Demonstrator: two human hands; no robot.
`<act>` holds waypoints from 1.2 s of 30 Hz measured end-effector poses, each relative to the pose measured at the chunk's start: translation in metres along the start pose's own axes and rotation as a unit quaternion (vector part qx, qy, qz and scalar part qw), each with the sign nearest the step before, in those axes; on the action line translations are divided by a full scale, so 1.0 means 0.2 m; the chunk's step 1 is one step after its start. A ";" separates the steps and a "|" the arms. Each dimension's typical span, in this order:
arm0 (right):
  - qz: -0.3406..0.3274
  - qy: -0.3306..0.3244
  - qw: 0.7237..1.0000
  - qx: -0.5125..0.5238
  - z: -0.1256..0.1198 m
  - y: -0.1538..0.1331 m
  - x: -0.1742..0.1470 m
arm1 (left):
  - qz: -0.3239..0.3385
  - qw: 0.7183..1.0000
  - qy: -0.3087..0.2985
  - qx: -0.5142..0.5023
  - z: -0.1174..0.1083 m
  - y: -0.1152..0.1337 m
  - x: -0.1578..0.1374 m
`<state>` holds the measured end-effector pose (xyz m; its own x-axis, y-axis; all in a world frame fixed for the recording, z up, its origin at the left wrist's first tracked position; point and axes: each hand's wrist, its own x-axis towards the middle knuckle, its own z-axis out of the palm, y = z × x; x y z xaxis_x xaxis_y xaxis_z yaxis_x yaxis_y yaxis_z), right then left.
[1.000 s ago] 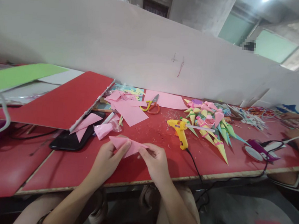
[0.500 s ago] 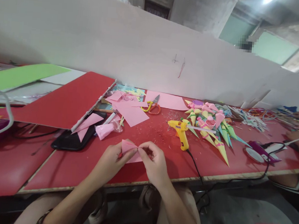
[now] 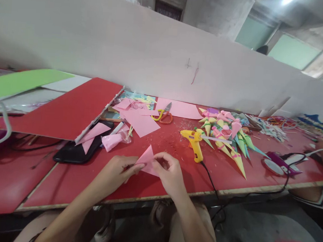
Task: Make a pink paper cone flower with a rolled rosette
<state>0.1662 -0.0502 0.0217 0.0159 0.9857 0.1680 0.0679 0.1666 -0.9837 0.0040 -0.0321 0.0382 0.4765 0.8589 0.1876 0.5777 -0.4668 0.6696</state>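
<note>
Pink paper: we pinch it, left hand and right hand (seemingly to steady it).
Glue gun: lies nearby.

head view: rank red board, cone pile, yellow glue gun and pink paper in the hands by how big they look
1. Red board
2. Cone pile
3. Yellow glue gun and pink paper, unranked: they look alike in size, and the paper is partly hidden and nearer the camera.

One held paper; one glue gun
</note>
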 end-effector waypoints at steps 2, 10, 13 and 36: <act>-0.004 -0.006 1.000 0.005 0.00 0.00 0.00 | -0.002 1.000 -0.007 0.001 0.00 0.00 0.00; 0.001 -0.037 0.993 0.109 0.02 0.01 -0.01 | -0.005 0.997 0.076 -0.018 -0.01 0.02 -0.01; 0.003 -0.036 0.995 0.094 0.02 0.02 -0.01 | -0.024 0.996 0.078 -0.020 -0.02 0.01 -0.01; -0.091 -0.044 0.994 0.051 0.03 0.01 -0.03 | -0.047 0.989 0.096 -0.097 -0.03 0.02 -0.01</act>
<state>0.1606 -0.0562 0.0180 -0.0746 0.9370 0.3413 -0.0399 0.3392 -0.9399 0.0002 -0.0347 0.0442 0.2805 0.9298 0.2381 0.4668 -0.3489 0.8126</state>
